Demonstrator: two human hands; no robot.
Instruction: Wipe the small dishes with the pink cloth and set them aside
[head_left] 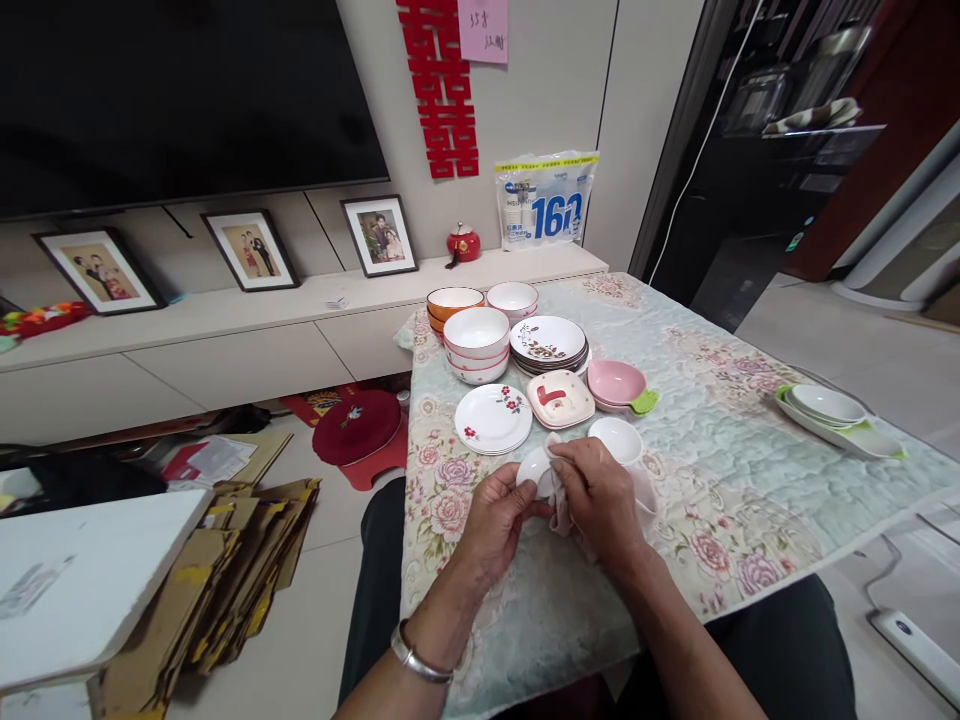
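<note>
A small white dish is pinched by my left hand, its thumb on the near rim. My right hand grips a pale cloth and presses it against the dish's right side. Just beyond my right hand stands a small white bowl. A pale pinkish item beside that wrist is partly hidden, and I cannot tell its kind. Farther out are white plates with red flowers, square patterned dishes and pink bowls with a green leaf handle.
Stacked white bowls, orange bowls and brown-flowered plates stand at the back of the flowered tablecloth. Green-edged dishes lie at right. A red stool and flattened cardboard are on the left floor.
</note>
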